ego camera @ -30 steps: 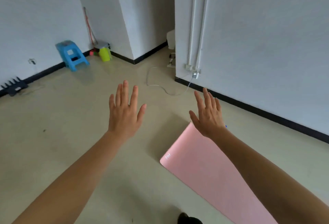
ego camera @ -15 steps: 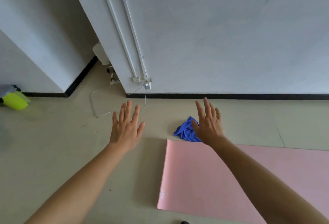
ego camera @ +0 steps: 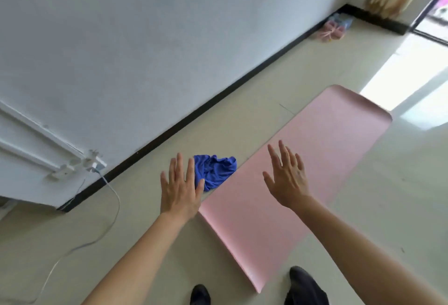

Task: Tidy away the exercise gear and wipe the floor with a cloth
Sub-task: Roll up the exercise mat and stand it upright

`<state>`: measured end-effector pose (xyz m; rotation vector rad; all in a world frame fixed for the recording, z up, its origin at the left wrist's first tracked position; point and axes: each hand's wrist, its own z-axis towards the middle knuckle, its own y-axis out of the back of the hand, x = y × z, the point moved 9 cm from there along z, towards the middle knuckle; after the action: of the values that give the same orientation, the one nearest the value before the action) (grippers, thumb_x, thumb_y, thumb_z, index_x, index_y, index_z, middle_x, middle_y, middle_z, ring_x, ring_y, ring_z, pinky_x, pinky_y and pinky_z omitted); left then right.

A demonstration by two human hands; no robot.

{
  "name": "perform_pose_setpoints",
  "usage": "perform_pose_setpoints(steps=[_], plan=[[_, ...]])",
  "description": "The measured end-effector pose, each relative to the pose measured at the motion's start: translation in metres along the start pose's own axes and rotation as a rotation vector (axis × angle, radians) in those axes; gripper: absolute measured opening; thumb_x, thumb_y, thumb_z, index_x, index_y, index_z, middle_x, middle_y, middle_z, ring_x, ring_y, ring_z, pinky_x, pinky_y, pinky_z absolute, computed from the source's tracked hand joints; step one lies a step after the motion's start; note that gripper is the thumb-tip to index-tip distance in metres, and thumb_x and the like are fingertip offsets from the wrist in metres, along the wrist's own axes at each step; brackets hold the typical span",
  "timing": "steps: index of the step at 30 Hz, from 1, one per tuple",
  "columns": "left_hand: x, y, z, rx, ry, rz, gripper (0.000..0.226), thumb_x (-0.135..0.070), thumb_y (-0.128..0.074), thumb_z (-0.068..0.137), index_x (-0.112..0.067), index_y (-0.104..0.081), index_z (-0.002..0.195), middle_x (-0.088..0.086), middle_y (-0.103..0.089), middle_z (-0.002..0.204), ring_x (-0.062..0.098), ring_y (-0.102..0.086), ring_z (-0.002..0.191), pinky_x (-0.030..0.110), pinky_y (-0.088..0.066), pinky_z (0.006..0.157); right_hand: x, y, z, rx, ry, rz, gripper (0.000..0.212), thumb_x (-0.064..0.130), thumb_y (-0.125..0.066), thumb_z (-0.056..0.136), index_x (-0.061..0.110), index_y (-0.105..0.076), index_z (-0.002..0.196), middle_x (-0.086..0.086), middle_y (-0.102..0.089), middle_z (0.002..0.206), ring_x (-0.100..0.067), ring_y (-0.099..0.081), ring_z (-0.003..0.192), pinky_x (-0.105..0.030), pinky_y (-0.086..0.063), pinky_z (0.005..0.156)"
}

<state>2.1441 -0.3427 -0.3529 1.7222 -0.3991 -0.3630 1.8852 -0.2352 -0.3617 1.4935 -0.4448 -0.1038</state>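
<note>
Above the pink mat (ego camera: 303,171) and blue cloth (ego camera: 215,169), left hand (ego camera: 180,190) and right hand (ego camera: 287,178) hover, fingers released, holding nothing.

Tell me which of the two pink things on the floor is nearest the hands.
The flat pink mat beside the blue cloth. The other, a small pink bundle, lies far off in the corner.

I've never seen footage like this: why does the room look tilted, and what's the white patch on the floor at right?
Head view: the tilted wide-angle camera makes the baseboard run diagonally. Head view: daylight from the doorway glares white on the floor past the pink mat. Head view: the pink bundle in the far corner is blurred; the blue cloth looks sharper.
</note>
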Motion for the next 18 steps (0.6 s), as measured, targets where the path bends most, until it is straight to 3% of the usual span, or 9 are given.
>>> perform_pose_setpoints(steps=[6, 9, 14, 18], plan=[[-0.020, -0.108, 0.013, 0.179, -0.232, 0.005, 0.071, -0.049, -0.024, 0.095, -0.008, -0.032, 0.151, 0.022, -0.024, 0.158, 0.038, -0.033, 0.142, 0.059, -0.038, 0.103, -0.007, -0.097, -0.099, 0.180, -0.197, -0.080, 0.080, 0.043, -0.059, 0.094, 0.017, -0.020, 0.159, -0.018, -0.021, 0.164, -0.038, -0.029, 0.147, -0.054, -0.022, 0.119], [-0.039, -0.181, 0.010, 0.279, -0.330, 0.043, 0.066, -0.045, -0.032, 0.098, -0.011, -0.024, 0.154, 0.019, -0.014, 0.162, 0.035, -0.019, 0.148, 0.056, -0.029, 0.111, -0.021, -0.166, -0.140, 0.277, -0.295, -0.043, 0.077, 0.043, -0.053, 0.097, 0.016, -0.017, 0.159, -0.018, -0.017, 0.165, -0.038, -0.025, 0.150, -0.053, -0.017, 0.121], [-0.061, -0.356, 0.003, 0.467, -0.435, 0.215, 0.065, -0.040, -0.032, 0.102, -0.015, -0.007, 0.157, 0.014, 0.002, 0.164, 0.031, 0.000, 0.151, 0.052, -0.015, 0.120, -0.037, -0.327, -0.188, 0.437, -0.379, 0.080, 0.073, 0.045, -0.035, 0.104, 0.017, 0.002, 0.160, -0.016, 0.005, 0.167, -0.033, -0.003, 0.155, -0.048, 0.000, 0.123], [-0.065, -0.512, -0.011, 0.661, -0.447, 0.356, 0.063, -0.035, -0.036, 0.100, -0.015, -0.013, 0.155, 0.013, -0.009, 0.163, 0.032, -0.013, 0.149, 0.052, -0.021, 0.118, -0.045, -0.471, -0.222, 0.543, -0.408, 0.175, 0.070, 0.042, -0.031, 0.106, 0.017, 0.005, 0.160, -0.015, 0.010, 0.167, -0.033, 0.001, 0.155, -0.050, -0.004, 0.125]])
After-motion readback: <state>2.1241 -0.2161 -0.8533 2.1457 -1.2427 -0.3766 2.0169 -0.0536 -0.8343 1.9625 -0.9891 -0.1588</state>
